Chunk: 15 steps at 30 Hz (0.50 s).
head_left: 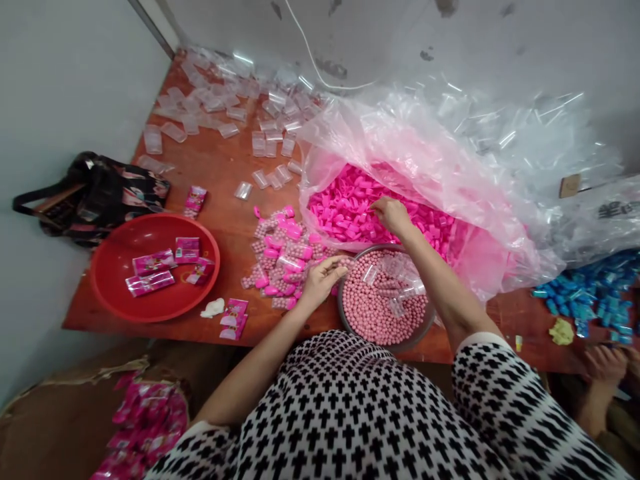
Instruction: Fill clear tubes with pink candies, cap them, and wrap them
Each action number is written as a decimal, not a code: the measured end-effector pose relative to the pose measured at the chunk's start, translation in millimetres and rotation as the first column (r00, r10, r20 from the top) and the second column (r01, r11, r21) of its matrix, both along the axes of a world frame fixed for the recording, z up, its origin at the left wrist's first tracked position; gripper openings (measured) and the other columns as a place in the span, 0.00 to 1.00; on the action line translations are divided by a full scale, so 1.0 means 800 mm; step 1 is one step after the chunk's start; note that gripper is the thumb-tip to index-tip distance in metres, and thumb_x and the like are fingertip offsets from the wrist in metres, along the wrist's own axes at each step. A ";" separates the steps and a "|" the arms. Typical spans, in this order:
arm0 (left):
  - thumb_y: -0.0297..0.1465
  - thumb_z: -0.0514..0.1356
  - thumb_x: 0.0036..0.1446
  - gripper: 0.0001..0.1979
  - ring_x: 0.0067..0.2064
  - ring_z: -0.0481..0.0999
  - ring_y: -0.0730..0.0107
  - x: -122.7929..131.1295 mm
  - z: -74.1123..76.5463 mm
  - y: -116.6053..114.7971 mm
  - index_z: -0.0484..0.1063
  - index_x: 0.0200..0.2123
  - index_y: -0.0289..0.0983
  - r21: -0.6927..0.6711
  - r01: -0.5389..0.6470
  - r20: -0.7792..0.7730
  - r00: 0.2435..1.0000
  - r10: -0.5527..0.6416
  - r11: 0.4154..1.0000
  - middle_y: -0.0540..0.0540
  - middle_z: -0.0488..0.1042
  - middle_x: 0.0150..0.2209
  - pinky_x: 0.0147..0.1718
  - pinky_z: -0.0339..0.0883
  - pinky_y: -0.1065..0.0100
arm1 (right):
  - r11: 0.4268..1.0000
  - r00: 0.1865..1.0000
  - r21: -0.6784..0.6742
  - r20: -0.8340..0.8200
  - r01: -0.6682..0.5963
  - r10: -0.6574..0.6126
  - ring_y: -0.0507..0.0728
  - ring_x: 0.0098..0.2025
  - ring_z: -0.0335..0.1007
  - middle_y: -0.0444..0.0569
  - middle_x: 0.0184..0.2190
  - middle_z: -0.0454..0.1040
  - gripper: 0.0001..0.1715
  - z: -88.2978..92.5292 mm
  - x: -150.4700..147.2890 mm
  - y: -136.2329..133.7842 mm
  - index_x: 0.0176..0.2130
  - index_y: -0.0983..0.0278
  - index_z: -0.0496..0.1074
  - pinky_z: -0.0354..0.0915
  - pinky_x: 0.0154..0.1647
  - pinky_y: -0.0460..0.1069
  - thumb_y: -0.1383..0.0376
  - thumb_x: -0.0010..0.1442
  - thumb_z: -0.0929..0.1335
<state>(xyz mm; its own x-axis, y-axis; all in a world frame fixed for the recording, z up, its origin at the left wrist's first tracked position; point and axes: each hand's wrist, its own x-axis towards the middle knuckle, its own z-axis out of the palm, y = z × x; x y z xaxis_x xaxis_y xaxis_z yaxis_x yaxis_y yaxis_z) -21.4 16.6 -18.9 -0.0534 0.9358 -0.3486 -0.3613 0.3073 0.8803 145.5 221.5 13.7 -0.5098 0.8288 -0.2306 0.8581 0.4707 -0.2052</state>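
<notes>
Two bare hands are at work in my head view, both near the middle of a reddish-brown table (220,160). The right hand (393,215) reaches over the mouth of a large translucent plastic bag (425,127), where a heap of small bright-pink plastic pieces (340,213) lies directly around and beneath its fingertips. I see those fingers bunched close together, but I cannot tell whether a piece is pinched between them.

The left hand (319,285) is lower, at the left rim of a round grey basin (400,346), its thumb and forefinger tips near each other and pointing toward the rim. I cannot make out whether anything is held there. Just beyond those tips, the basin is filled with small round pale-pink beads (385,320), and a few clear plastic containers (370,274) lie on top of them.

Just beside the left hand, on its outer side, I have a pile of clear bead-filled containers with bright-pink tops (295,250). Farther left, a shallow round red plastic basin (145,237) holds flat pink printed packets (153,261). At the far right, a co-worker's hand (607,367) is near a pile of small blue pieces (600,293).
</notes>
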 end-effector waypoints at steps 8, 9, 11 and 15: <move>0.40 0.65 0.47 0.19 0.40 0.78 0.65 0.010 0.007 0.012 0.75 0.42 0.36 0.003 0.046 -0.033 0.998 -0.046 0.999 0.45 0.79 0.40 0.42 0.72 0.63 | 0.929 0.935 -0.106 -0.017 -0.354 0.354 0.60 0.51 0.62 0.54 0.48 0.70 0.15 -0.014 0.025 -0.006 0.45 0.65 0.73 0.58 0.53 0.53 0.68 0.60 0.62; 0.40 0.65 0.47 0.19 0.40 0.78 0.65 0.010 0.007 0.012 0.75 0.42 0.36 -0.004 0.037 -0.025 0.999 -0.037 0.999 0.45 0.79 0.39 0.42 0.72 0.63 | 0.937 0.943 -0.108 -0.041 -0.333 0.331 0.60 0.51 0.63 0.54 0.46 0.71 0.13 -0.016 0.026 -0.006 0.43 0.65 0.73 0.58 0.53 0.53 0.67 0.60 0.63; 0.40 0.66 0.47 0.20 0.38 0.78 0.65 0.012 0.007 0.015 0.74 0.41 0.36 -0.030 0.014 0.021 1.000 -0.013 0.999 0.45 0.79 0.38 0.41 0.73 0.62 | 0.973 0.968 -0.088 -0.152 -0.213 0.198 0.59 0.47 0.65 0.54 0.42 0.73 0.10 -0.019 0.027 -0.008 0.39 0.65 0.72 0.60 0.51 0.53 0.66 0.59 0.64; 0.42 0.67 0.45 0.21 0.37 0.78 0.66 0.016 0.014 0.024 0.74 0.40 0.36 -0.054 -0.050 0.134 0.989 0.056 0.997 0.46 0.78 0.38 0.40 0.74 0.61 | 0.953 0.736 -0.235 -0.608 0.189 -0.296 0.54 0.35 0.70 0.48 0.34 0.74 0.15 -0.012 0.030 -0.034 0.40 0.63 0.67 0.67 0.40 0.51 0.56 0.57 0.66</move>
<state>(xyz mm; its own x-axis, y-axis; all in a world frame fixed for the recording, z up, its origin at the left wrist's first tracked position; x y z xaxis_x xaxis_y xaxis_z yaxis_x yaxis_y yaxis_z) -8.2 35.6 -8.1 -0.0516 0.9140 -0.4025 -0.4929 0.3273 0.8062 169.5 194.1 3.8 -0.3682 0.9278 -0.0597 0.5878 0.1825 -0.7882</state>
